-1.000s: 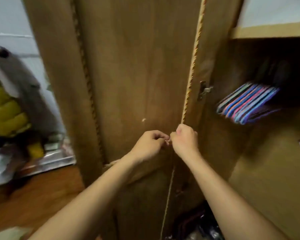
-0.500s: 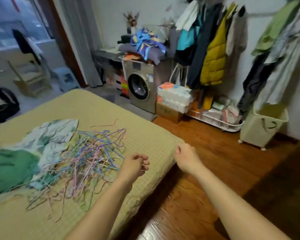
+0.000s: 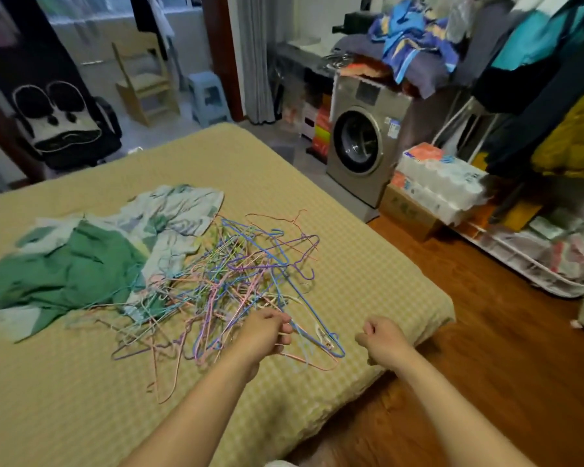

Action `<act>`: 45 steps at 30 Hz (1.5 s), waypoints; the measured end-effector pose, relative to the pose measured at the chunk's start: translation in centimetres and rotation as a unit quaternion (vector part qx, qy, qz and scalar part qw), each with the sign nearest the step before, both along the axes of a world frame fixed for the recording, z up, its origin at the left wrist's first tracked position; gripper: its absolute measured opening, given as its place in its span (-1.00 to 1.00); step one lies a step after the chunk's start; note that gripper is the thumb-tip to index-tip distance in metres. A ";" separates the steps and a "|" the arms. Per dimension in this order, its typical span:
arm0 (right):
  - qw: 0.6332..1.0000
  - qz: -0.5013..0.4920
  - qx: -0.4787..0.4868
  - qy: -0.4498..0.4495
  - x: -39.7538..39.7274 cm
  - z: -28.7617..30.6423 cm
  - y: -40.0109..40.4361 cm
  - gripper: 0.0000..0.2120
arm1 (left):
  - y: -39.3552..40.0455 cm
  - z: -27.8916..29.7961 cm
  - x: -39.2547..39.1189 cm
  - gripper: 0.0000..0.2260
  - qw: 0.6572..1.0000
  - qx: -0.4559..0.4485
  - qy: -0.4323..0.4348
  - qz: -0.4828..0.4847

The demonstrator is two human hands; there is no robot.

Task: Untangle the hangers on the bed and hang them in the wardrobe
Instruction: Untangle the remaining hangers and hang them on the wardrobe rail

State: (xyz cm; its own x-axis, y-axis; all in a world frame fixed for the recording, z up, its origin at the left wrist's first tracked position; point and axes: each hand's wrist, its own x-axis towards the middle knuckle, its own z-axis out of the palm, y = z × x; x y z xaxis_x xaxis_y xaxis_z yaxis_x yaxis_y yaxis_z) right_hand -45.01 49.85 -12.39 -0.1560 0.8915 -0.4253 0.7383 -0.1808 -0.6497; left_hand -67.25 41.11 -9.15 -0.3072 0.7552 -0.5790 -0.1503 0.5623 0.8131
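Observation:
A tangled pile of thin wire hangers (image 3: pixel 230 284) in blue, pink, purple and green lies on the yellow checked bed (image 3: pixel 351 264). My left hand (image 3: pixel 267 333) is over the pile's near edge with its fingers curled. Wires run right by the fingertips, and I cannot tell whether it holds one. My right hand (image 3: pixel 381 338) hovers over the bed to the right of the pile, loosely curled and holding nothing. The wardrobe is out of view.
A green and white cloth (image 3: pixel 81 257) lies on the bed left of the hangers. Beyond the bed's corner stand a washing machine (image 3: pixel 361 143), stacked tissue packs (image 3: pixel 442 180) and a rack of hanging clothes (image 3: pixel 553 96). Wooden floor (image 3: pixel 486 348) runs along the right.
My view swung from the wardrobe door to the bed. Both hands left the door and came over the bed, and the left hand has reached the hanger pile.

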 end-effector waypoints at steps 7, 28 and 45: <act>0.996 -0.059 -0.060 -0.030 0.7 -10.3 10.4 -0.79 | 7.3 -6.8 -2.6 -0.78 0.996 -0.057 0.018 0.061; 0.968 0.135 0.092 -0.191 -17.3 -38.6 46.6 -0.71 | 27.7 -28.0 0.2 -0.71 0.962 -0.136 0.079 0.223; 0.968 -0.178 0.020 -0.174 9.6 -32.7 39.5 -0.63 | 31.5 -28.2 8.9 -0.77 0.974 -0.165 -0.038 0.151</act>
